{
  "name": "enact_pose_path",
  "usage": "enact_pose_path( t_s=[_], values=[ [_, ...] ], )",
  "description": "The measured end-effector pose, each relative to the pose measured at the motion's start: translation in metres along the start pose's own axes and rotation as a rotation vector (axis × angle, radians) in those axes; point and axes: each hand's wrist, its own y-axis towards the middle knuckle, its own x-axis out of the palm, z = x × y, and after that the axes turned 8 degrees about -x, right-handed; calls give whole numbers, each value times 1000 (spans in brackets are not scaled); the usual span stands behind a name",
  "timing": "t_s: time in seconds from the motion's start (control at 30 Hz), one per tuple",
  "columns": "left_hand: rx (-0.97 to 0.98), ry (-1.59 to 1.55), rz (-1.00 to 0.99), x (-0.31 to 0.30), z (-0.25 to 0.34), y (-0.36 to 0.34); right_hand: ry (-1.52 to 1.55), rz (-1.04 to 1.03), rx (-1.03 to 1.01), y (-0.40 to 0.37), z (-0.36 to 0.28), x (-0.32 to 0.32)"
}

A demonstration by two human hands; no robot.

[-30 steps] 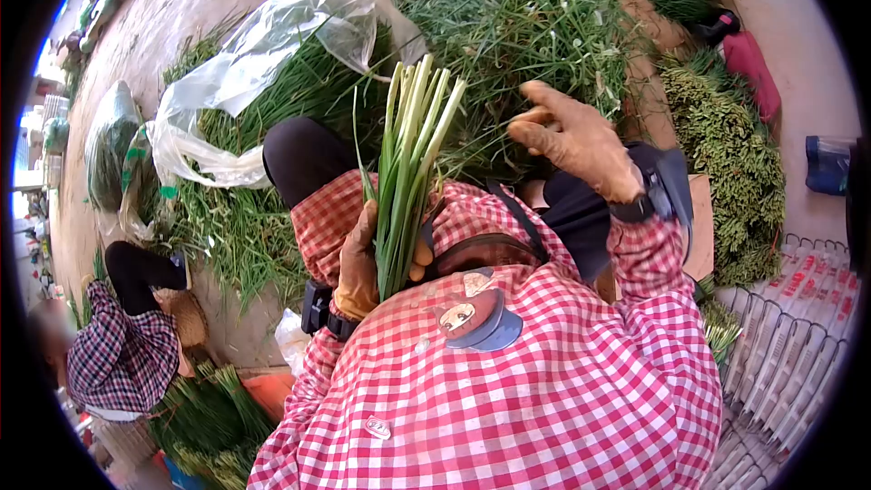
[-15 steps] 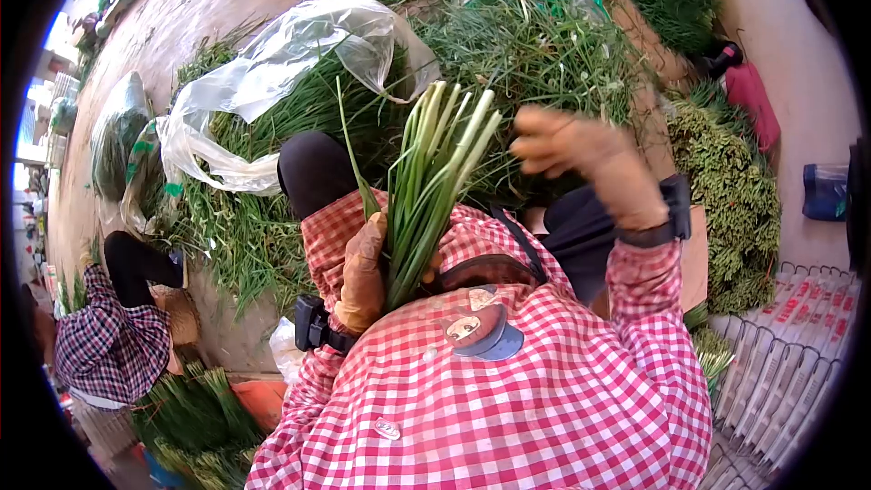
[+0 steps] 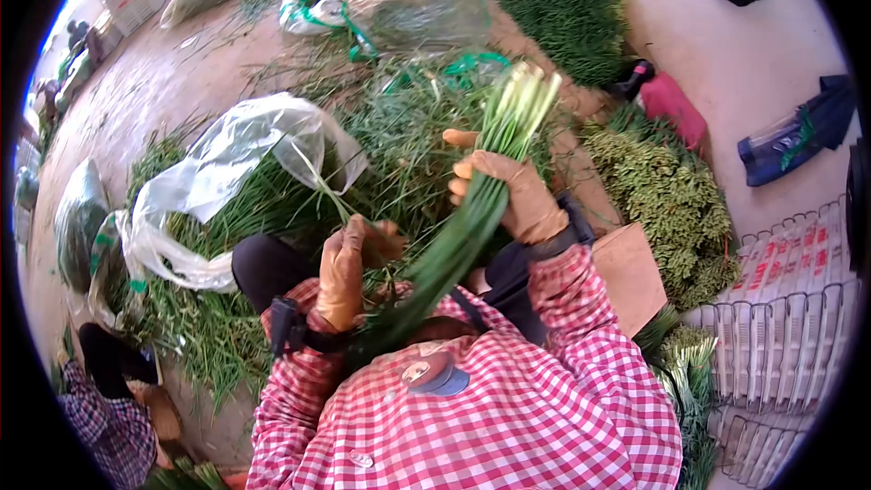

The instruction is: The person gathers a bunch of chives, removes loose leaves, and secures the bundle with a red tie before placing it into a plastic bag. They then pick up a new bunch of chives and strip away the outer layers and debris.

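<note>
A bunch of long green stalks with pale ends [image 3: 494, 163] slants across my front, its pale ends up and away from me. My right hand [image 3: 522, 195], in a tan-orange glove, is wrapped round the bunch below those ends. My left hand [image 3: 345, 272], gloved alike, pinches a thin loose stalk [image 3: 318, 180] that points up and left. The lower leaves of the bunch hang over my checked shirt near the left wrist. Behind both hands lies a heap of loose green stalks [image 3: 408, 113], partly under a clear plastic bag [image 3: 209, 172].
At the right are bundled greens [image 3: 662, 209], a cardboard piece [image 3: 631, 277], stacked crates [image 3: 780, 336] and a pink item [image 3: 673, 109]. A dark green pile [image 3: 553, 9] stands at the back. Another person in a checked shirt [image 3: 104, 431] sits at the lower left.
The bunch has passed from my left hand to my right, which was free and blurred before. My left hand now has a single stalk. The view has shifted to the right.
</note>
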Motion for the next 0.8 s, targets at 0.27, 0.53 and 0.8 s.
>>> enact_pose_path(
  t_s=[0.27, 0.53, 0.8],
  values=[
    [498, 922, 120, 9, 32, 8, -378, -269, 356, -3, -49, 1],
    [429, -94, -623, 48, 138, 19, -364, -534, 501, 33, -18, 64],
    [1016, 305, -137, -1, 303, -49, -871, -507, 310, 45, 55, -22]
  ],
)
